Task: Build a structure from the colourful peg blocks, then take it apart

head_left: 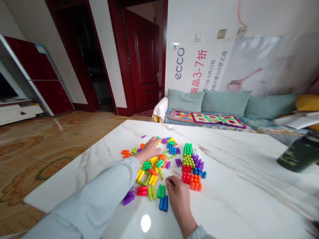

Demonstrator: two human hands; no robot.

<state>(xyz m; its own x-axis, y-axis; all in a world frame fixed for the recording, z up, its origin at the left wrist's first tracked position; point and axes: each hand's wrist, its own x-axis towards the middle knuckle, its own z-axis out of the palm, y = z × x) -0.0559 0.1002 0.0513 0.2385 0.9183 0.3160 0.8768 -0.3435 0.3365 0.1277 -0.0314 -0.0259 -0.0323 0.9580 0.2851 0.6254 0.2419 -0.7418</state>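
Note:
Many small plastic building pieces (152, 166) in several colours lie scattered on a white marble-look table (236, 192). Beside them stands an assembled block of joined pieces (191, 164), green at the far end, then yellow-green, purple, red and orange. My left hand (149, 149) reaches into the far part of the loose pile, fingers curled over a piece I cannot make out. My right hand (178, 196) rests on the table near the orange end of the block, fingers bent, next to a blue pair (163, 203) and a green pair (161, 191).
A dark camouflage-patterned cylinder (299, 154) lies at the table's right edge. Behind the table runs a sofa (224, 109) with teal cushions and a colourful mat. A red door (146, 59) and a tiled floor (50, 142) are to the left.

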